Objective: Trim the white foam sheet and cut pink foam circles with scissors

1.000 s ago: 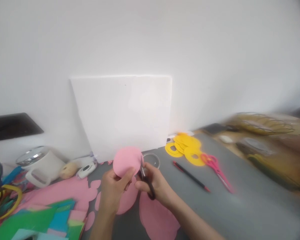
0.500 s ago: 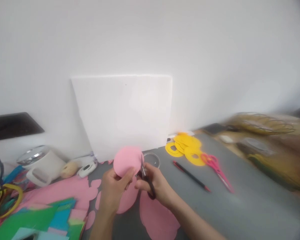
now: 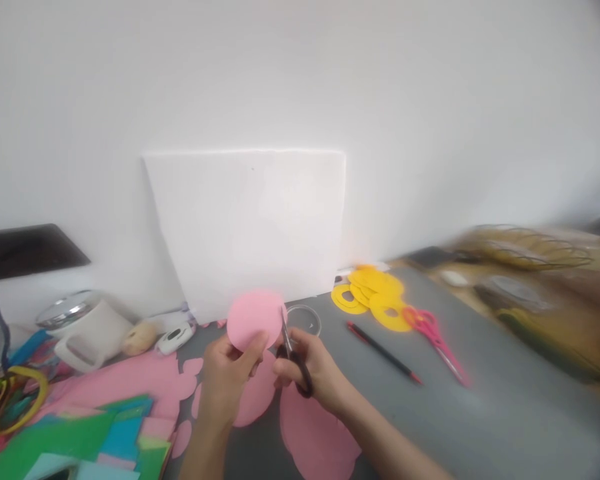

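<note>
And here the left hand point(image 3: 233, 370) is pinching the pink disc point(image 3: 253, 317) firmly, thumb in front, fingers behind, while the right hand point(image 3: 313, 360) is clamping round the handles of the black-handled scissors point(image 3: 295, 359). The disc is hovering above the gray table point(image 3: 430, 413), before the foot of the white board point(image 3: 250, 227). Most of its outline is already looking round; the right edge, where the blades are meeting it, is seemingly what's left. Larger pink rounds point(image 3: 315, 433) are lying below, probably awaiting their turn, and yellow cutouts point(image 3: 380, 283) are sitting finished, it seems, off to the right. The disc is facing the wearer, showing no clear long axis; the scissors are pointing up and away, leaning slightly left.
</note>
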Demonstrator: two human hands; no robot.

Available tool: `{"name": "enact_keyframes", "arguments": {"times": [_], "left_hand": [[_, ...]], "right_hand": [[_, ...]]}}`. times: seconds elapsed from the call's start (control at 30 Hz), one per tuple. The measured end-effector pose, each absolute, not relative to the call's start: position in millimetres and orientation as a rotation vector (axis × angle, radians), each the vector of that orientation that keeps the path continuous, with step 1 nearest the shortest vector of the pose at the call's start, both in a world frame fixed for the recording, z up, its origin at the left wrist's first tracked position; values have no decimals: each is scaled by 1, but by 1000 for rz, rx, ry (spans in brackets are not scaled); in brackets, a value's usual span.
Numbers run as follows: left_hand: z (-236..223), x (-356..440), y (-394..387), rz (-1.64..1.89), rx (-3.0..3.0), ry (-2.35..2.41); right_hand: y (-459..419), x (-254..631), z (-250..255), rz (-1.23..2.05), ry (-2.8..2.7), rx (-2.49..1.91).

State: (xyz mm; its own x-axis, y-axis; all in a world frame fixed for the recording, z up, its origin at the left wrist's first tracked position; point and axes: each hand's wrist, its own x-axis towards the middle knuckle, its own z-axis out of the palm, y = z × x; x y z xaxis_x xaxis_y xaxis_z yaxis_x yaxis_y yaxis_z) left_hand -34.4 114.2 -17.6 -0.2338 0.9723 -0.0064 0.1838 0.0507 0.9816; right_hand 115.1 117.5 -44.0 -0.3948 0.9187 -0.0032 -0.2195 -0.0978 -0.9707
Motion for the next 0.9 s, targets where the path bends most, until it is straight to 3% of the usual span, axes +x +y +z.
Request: {"name": "enact_keyframes", "arguments": {"times": [0.9], "left_hand": [[-9,-25,110,1186,1185,1620]], "right_hand": [[115,114,-39,1673,-1225,-668]]}}
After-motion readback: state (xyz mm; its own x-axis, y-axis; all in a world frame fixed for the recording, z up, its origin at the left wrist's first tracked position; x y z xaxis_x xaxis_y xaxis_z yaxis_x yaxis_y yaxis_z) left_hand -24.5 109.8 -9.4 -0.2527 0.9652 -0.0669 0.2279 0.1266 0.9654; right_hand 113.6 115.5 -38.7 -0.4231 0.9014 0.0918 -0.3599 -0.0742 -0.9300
